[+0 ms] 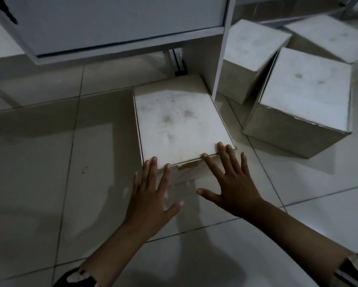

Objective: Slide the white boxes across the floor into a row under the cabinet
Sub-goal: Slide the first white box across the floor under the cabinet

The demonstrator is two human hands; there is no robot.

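A white box (pixel 180 123) with a smudged top sits on the tiled floor, its far end just under the white cabinet (pixel 111 27). My left hand (pixel 153 195) lies flat, fingers spread, against the box's near left edge. My right hand (pixel 230 183) is also spread, its fingertips over the box's near right corner. Neither hand grips anything. Three more white boxes stand right of the cabinet's side panel: one (pixel 250 50) close behind it, a larger one (pixel 302 100) nearer to me, and one (pixel 329 36) at the back.
The cabinet's upright side panel (pixel 221 59) stands between the box under my hands and the other boxes. A dark rail bracket (pixel 179 63) sits under the cabinet. Pale floor tiles (pixel 39 162) stretch to the left.
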